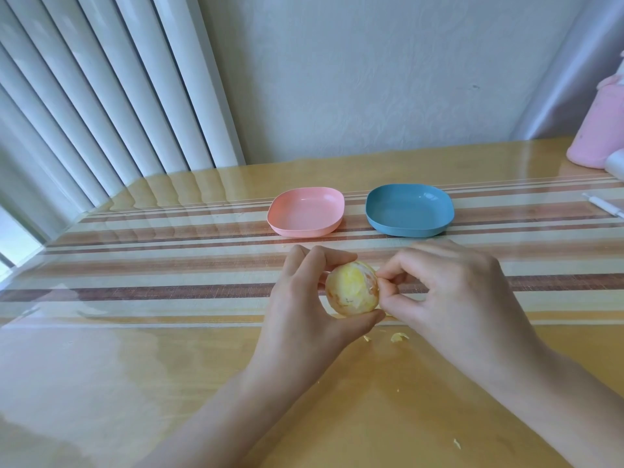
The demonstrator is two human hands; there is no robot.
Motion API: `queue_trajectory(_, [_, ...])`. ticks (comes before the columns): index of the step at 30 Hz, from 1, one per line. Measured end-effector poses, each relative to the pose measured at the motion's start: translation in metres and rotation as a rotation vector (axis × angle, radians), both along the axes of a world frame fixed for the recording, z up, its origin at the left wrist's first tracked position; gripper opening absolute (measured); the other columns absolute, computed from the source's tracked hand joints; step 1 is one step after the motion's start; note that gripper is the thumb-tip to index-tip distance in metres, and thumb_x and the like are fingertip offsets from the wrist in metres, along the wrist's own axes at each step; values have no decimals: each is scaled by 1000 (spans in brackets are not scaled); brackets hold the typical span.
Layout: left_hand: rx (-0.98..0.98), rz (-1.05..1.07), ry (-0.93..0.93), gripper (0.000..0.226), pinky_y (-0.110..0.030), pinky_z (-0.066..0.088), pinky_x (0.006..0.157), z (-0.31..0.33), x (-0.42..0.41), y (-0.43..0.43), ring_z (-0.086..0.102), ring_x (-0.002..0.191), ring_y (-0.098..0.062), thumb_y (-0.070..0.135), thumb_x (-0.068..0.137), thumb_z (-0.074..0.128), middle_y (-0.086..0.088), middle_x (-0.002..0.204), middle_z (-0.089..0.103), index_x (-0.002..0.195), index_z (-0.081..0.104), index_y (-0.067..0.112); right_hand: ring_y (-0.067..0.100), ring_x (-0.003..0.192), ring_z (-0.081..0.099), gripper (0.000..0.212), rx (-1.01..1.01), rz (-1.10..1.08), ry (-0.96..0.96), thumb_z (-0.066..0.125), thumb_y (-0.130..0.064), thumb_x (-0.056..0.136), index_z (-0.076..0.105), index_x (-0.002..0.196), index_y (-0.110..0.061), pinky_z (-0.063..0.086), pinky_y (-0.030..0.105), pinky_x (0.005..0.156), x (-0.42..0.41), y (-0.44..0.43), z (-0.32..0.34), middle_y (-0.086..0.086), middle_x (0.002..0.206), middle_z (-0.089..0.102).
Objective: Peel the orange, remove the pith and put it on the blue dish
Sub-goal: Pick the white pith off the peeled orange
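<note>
A peeled orange (pixel 351 292), pale yellow with white pith over most of it, is held above the table in my left hand (pixel 304 305), fingers behind and thumb below. My right hand (pixel 449 295) touches the fruit's right side, with thumb and forefinger pinched on a bit of pith at its edge. The blue dish (pixel 409 210) stands empty on the striped runner beyond the hands, to the right.
A pink dish (pixel 306 212), also empty, stands left of the blue one. Small scraps of pith (pixel 398 337) lie on the glossy table under the hands. A pink container (pixel 599 130) stands at the far right edge. White vertical blinds hang at the left.
</note>
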State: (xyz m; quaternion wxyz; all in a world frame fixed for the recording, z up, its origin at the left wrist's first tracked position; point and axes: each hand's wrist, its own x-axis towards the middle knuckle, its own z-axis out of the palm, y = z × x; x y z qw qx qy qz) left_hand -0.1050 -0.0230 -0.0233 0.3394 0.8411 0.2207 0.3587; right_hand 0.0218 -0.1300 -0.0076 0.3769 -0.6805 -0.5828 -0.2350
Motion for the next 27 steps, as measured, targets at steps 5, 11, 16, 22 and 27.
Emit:
queue_trajectory(5, [0,-22,5,56,-17,50,82,0,0,1,59,95,-6,24,58,92,13,101,55,106,64,26,15,55,52,8,2,-24,42,63,-6,62,61,61,-14,40,26,55,-1,0,2,-7,57,56])
queue_trajectory(11, [-17,-93,2,56,-21,51,85,3,-2,4,60,97,-9,28,59,87,12,105,56,109,62,32,10,65,56,8,-24,33,242,65,-10,60,64,61,-18,41,12,58,2,-2,6,-12,57,59])
queue_trajectory(16, [-105,-140,-18,55,-28,52,90,4,-2,6,61,103,-12,26,60,86,16,108,60,109,62,36,2,71,63,17,-88,106,517,75,-6,70,70,68,-22,44,5,65,7,-4,9,-13,67,67])
queue_trajectory(22, [-234,-155,-72,58,-32,53,92,8,-4,13,65,103,-16,23,60,88,5,111,67,112,64,33,10,81,67,26,-47,477,1028,74,-28,66,77,90,-21,55,19,76,11,2,10,-1,84,70])
queue_trajectory(27, [-319,-146,-65,64,-29,53,90,5,-2,6,67,96,-12,22,55,92,14,105,68,110,62,30,16,82,68,14,67,409,935,74,-26,71,79,83,-21,58,33,75,6,7,-1,-2,84,70])
